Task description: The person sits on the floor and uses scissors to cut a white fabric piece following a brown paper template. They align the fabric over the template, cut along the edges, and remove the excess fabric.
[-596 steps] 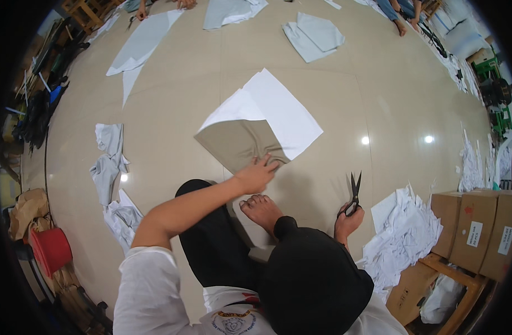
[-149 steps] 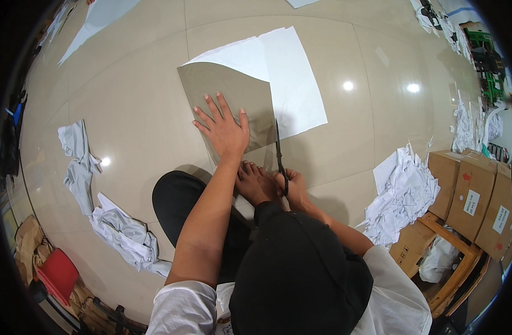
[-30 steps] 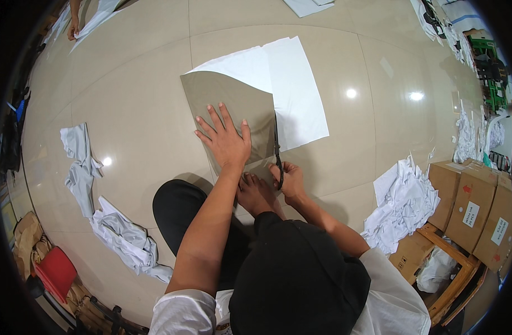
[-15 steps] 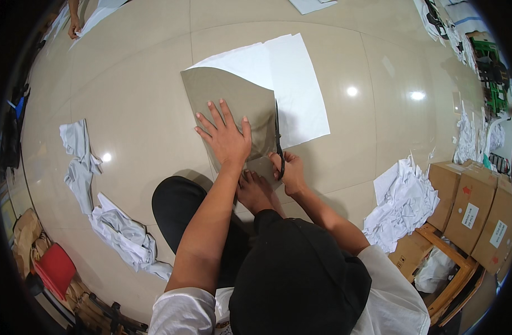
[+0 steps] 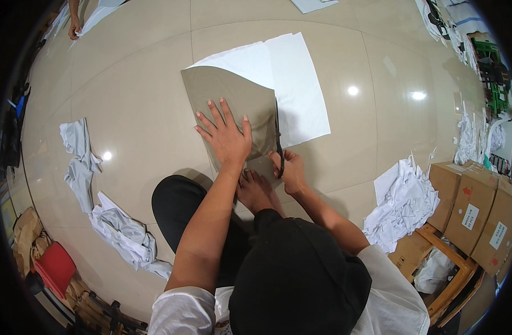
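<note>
A grey-brown piece of cloth (image 5: 228, 84) with a curved far edge lies on a larger white sheet (image 5: 299, 84), which looks like fabric. Spread flat on the cloth, my left hand (image 5: 229, 137) presses it down with its fingers apart. My right hand (image 5: 290, 170) grips black-handled scissors (image 5: 279, 142) at the cloth's right side. The blades point away from me along that edge, over the white sheet. Whether they are fully closed cannot be made out. My bare foot (image 5: 256, 190) rests at the cloth's near end, between my forearms.
Crumpled white and grey cloth (image 5: 122, 231) lies on the tiled floor at left. A white scrap heap (image 5: 404, 204) sits at right, beside cardboard boxes (image 5: 468, 206) and a wooden frame (image 5: 448, 262). Another person's hand (image 5: 74, 28) touches white material at the far left.
</note>
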